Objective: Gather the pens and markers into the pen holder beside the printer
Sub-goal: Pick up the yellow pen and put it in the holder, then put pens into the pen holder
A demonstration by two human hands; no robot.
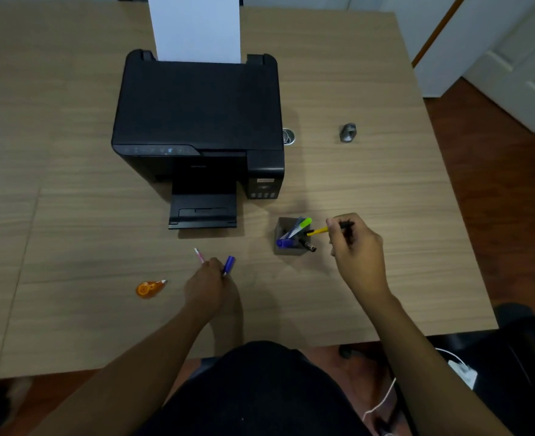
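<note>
A grey square pen holder (281,249) stands on the table, front right of the black printer (198,121). Several pens and markers stick out of it, among them a green highlighter (303,224), a blue marker (284,243) and a black marker (307,245). My right hand (356,247) is just right of the holder, shut on a yellow pen (318,230) whose tip points at the holder's rim. My left hand (208,283) is left of the holder, closed around a pink pen (199,255) and a blue marker (228,264).
An orange correction tape dispenser (149,288) lies on the wooden table (71,215) left of my left hand. A grey mouse (348,132) and a round cable grommet (289,136) sit right of the printer. White paper stands in the printer's rear feed.
</note>
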